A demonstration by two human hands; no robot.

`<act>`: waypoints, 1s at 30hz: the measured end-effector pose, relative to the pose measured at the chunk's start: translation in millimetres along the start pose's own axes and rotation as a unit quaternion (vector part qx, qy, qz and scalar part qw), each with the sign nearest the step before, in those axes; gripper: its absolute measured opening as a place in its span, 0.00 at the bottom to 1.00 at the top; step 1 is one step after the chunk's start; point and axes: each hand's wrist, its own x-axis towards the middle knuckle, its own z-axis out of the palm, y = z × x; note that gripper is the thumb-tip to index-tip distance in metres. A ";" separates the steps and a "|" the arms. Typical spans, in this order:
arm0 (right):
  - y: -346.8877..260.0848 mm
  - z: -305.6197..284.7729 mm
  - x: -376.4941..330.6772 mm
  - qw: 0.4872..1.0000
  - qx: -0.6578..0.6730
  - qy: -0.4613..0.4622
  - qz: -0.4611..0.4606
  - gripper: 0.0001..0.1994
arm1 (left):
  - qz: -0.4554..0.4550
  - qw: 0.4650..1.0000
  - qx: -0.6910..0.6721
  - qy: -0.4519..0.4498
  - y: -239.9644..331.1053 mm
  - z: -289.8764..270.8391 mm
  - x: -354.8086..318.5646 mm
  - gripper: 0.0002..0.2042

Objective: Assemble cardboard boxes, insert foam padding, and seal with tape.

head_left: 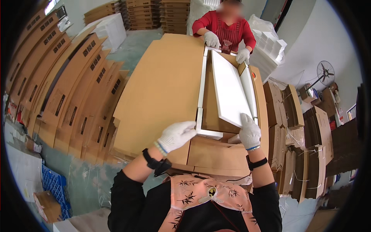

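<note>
A shallow brown carton [209, 98] lies before me, lined along its sides with white foam-like edge strips [201, 89]. A flat white panel [230, 87] sits tilted inside it, its left edge apart from the left strip. My right hand [249, 133], in a white knit glove, grips the panel's near right corner, thumb on top. My left hand [176, 136], gloved too, has its fingers closed at the near left corner of the edge strip. At the far end, a co-worker in red rests one gloved hand [211, 40] on the carton's left corner and the other [243, 56] on its right.
A large flat cardboard sheet [162, 85] covers the table to the left. Stacked flat cartons [73, 100] stand along the left side, and bundled cardboard [293, 106] is on the right. A fan [325, 72] stands at the right wall, a blue pallet [56, 189] lower left.
</note>
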 end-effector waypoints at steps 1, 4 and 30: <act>-3.5 -5.9 -1.0 1.000 0.003 -0.015 0.015 0.22 | -0.002 1.000 -0.007 -0.003 -14.2 -6.1 -7.0 0.21; -24.4 -8.7 2.6 0.995 -0.072 -0.071 -0.014 0.21 | -0.020 0.998 -0.049 0.043 -41.2 -28.7 -12.9 0.19; 160.8 71.4 31.0 0.893 0.327 -0.178 0.253 0.33 | -0.027 0.861 -0.215 0.461 9.0 -8.8 -103.8 0.14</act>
